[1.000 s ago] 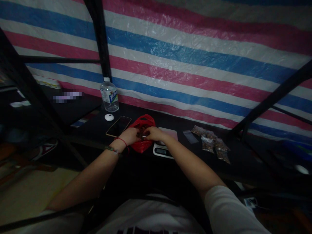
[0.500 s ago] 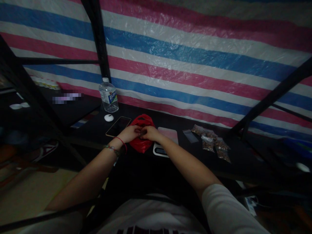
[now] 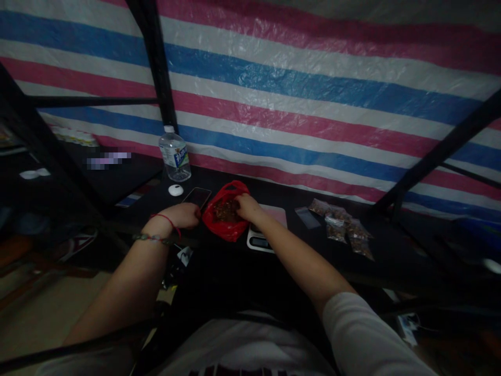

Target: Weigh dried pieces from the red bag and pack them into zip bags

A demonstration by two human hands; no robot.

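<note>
A red plastic bag (image 3: 225, 230) stands on the black tabletop with its mouth spread wide, showing small brown pieces (image 3: 225, 210) inside. At the bag's left rim, my left hand (image 3: 186, 215) is closed with its fingertips pinching the edge. My right hand (image 3: 247, 207) is closed at the opposite rim, its fingertips partly hidden inside the opening. Just right of the bag lies a white kitchen scale (image 3: 261, 243) with a small display, partly covered by my right forearm. A phone (image 3: 198, 197) lies behind my left hand.
Several small clear bags of brown pieces (image 3: 335, 231) lie on the right, beside a flat clear bag (image 3: 307, 217). A plastic bottle (image 3: 175, 156) and a white rounded object (image 3: 176, 190) stand at back left. Black metal posts (image 3: 158, 68) frame the table before a striped sheet (image 3: 293, 104).
My hands, together over the bag before, have moved apart, the left one leftward and toward me. The bag's mouth has opened, exposing the brown pieces.
</note>
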